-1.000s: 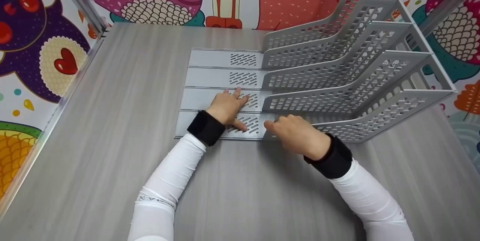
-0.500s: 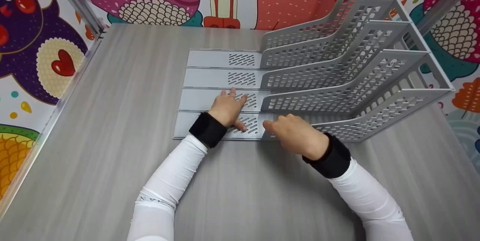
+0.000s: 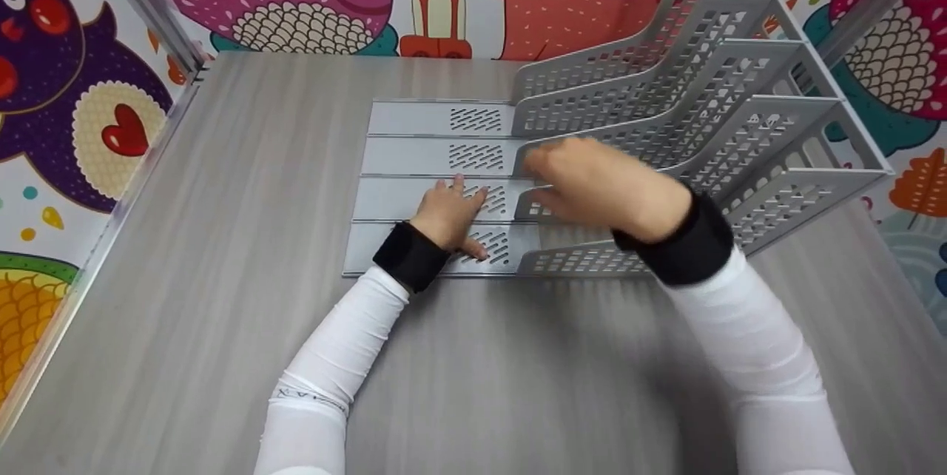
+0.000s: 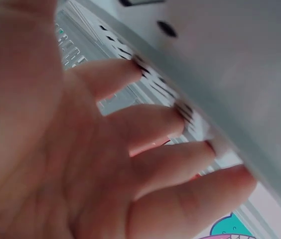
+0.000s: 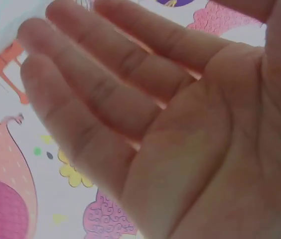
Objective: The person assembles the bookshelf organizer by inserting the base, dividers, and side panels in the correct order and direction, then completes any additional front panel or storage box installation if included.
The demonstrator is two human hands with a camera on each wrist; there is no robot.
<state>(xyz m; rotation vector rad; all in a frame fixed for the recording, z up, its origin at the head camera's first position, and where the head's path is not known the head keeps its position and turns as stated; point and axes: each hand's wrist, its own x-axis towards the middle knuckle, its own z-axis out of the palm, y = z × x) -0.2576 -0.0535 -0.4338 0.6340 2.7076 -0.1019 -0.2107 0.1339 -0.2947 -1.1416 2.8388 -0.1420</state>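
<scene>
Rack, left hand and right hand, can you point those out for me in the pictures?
Rack (image 3: 688, 120): head view, on the face of a perforated divider.
Left hand (image 3: 447, 216): head view, on its back.
Right hand (image 5: 180, 134): right wrist view, on its palm.

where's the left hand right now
In the head view, the left hand rests near centre on the slotted flat panels, left of the right hand.

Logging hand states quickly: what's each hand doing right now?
Left hand: open, spread on the slotted panels of the grey file organizer.
Right hand: open, holding nothing.
</scene>
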